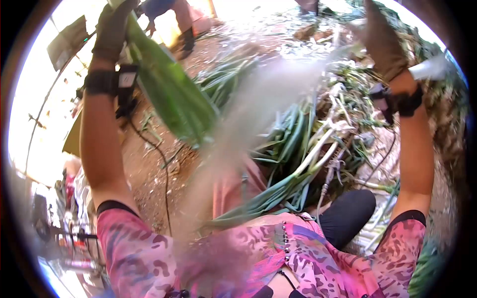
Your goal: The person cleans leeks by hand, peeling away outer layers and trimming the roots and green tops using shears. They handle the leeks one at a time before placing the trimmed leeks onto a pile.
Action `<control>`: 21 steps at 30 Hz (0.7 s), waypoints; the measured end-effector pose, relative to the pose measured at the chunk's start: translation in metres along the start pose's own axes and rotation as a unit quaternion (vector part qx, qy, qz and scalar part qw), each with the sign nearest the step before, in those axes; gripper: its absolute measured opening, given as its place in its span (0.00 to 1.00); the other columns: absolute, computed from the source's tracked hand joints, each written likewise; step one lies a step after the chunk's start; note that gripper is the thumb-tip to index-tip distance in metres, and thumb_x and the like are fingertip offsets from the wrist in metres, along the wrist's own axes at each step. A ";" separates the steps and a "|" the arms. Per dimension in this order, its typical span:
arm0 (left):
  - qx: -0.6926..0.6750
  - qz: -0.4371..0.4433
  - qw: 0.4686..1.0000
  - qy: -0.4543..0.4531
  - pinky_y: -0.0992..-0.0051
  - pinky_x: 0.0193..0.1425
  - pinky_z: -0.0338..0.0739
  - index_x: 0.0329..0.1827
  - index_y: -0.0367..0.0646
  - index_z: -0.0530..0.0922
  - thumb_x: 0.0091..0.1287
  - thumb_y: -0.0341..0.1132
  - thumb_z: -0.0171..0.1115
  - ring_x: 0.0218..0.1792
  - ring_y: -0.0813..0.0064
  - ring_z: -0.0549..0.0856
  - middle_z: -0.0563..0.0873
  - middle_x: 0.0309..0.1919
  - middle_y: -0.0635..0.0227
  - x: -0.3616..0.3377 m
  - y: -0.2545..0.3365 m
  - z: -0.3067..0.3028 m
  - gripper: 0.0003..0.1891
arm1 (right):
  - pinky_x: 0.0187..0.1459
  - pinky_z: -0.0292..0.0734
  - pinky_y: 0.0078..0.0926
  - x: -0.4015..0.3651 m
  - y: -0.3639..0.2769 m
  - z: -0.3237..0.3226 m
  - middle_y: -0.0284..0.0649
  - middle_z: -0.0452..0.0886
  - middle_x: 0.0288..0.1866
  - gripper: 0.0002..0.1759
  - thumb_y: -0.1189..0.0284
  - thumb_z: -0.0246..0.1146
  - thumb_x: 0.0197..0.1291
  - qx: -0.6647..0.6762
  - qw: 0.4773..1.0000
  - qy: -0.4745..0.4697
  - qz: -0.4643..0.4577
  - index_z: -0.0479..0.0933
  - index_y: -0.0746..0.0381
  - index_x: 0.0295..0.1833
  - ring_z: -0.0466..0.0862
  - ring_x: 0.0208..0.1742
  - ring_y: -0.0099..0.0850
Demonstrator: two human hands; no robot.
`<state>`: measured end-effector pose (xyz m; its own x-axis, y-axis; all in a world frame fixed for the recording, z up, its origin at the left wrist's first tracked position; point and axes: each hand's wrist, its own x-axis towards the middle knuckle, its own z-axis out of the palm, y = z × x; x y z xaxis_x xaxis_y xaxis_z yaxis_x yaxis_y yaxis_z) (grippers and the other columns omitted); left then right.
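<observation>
My left hand (110,34), in a dark glove, is raised at the upper left and closed at the top of a broad bunch of green onion leaves (171,92). The leaves hang down towards the middle, close to the camera. At the upper right, my gloved right hand (385,44) is raised above a heap of loose stalks and trimmings; its fingers are blurred, and I cannot tell what they hold. A pale blurred streak crosses the middle of the view. Across my lap lie green onions (298,184) with white stems pointing up to the right.
More green onions (226,82) lie on the brown dirt floor (149,186). Trimmings (348,89) are heaped at the right. A cable (165,184) runs down from my left wrist. Another person's leg (185,30) shows at the top left. Cluttered items line the left edge.
</observation>
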<state>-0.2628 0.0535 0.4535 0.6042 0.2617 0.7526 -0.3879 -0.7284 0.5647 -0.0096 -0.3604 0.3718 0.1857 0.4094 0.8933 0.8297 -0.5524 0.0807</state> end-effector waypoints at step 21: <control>0.126 0.377 0.722 -0.566 0.53 0.49 0.81 0.64 0.45 0.72 0.55 0.34 0.71 0.45 0.45 0.85 0.82 0.50 0.50 -0.220 0.181 0.389 0.31 | 0.30 0.81 0.39 -0.321 -0.092 -0.190 0.43 0.84 0.35 0.31 0.68 0.58 0.64 -0.089 0.981 -0.109 0.135 0.70 0.68 0.72 0.86 0.31 0.38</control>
<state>-0.1951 -0.3824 0.2587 0.5245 -0.8510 -0.0253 -0.8509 -0.5231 -0.0483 -0.2453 -0.5787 0.1612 0.5097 0.3654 0.7789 0.6330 -0.7724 -0.0519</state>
